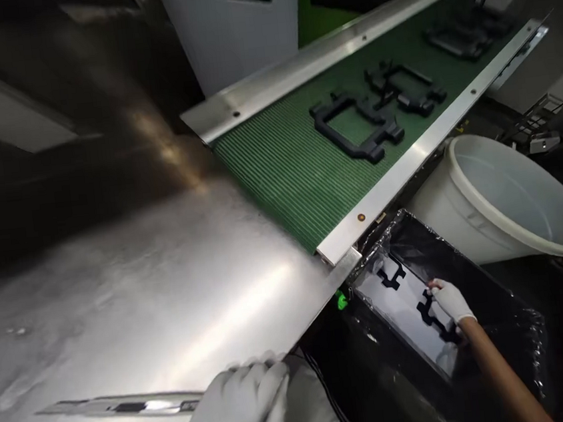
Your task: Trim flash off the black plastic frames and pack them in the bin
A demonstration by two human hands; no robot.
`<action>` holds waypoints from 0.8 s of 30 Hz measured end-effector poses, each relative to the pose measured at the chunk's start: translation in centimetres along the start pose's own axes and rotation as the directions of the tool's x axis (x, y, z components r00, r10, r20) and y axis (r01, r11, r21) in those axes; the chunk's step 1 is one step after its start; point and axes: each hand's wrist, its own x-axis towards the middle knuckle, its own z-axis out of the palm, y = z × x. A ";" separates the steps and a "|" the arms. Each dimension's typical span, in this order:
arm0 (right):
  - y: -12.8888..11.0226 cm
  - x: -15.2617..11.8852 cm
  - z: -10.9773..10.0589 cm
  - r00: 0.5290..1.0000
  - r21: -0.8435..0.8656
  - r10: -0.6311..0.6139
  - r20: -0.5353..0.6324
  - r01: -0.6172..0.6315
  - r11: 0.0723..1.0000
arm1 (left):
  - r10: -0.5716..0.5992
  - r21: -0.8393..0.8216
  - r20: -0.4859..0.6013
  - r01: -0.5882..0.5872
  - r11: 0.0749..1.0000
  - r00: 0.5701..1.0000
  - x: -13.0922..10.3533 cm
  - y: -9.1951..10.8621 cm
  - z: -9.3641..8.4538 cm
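Over to the lower right of the frame, where the right hand (449, 301) is down in the dark, plastic-lined box (480, 284), fingers bent together at the upper end of a black bracket (425, 310)! That bracket lies over a white sheet (389, 304), with a second bracket (392, 282) just up and to the left. Does the right grip have it pinched? The fingertips seem to touch, but I can't tell. Down at bottom centre, the left hand (239, 407) is curled over the metal worktop (170, 296), its grip apparently clenched on the handle end of a knife (141, 406), blade pointing left. The step in hand looks like handling the bracket in the box; setting down or lifting out, one moment doesn't settle it. As I judge it, the next move calls for a light, steady right grip that leaves the neighbouring piece and the sheet undisturbed, with the blade kept well apart on the left. And look up top right: a black frame (339, 141) sits on the green belt (277, 171), another (414, 103) close behind, more blurred beyond, with a big white bin (432, 212) at the right beside the belt!
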 end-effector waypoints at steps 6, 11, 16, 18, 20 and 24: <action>-15.7 5.2 -11.3 0.838 0.032 -0.357 -0.412 0.405 0.914 | -0.118 0.024 0.112 0.116 0.993 0.987 0.1 0.8 0.3; -34.2 11.1 -13.7 0.831 -0.489 -0.553 0.055 0.506 0.711 | -0.198 0.115 0.157 0.181 0.977 0.968 0.6 2.0 -0.2; -41.3 7.2 -9.0 0.839 -0.555 -0.530 0.127 0.503 0.663 | -0.231 0.131 0.113 0.216 0.968 0.966 0.4 2.3 -0.4; -41.1 3.7 -7.6 0.802 -0.536 -0.568 0.186 0.567 0.625 | -0.236 0.089 0.078 0.229 0.969 0.969 0.1 2.3 -0.2; -40.3 1.3 -7.3 0.778 -0.519 -0.584 0.233 0.607 0.602 | -0.232 -0.003 0.045 0.232 0.973 0.972 -0.2 2.2 0.0; -39.7 2.0 -8.7 0.864 -0.574 -0.483 0.140 0.469 0.672 | -0.233 -0.171 0.003 0.230 0.958 0.972 -0.2 2.0 0.3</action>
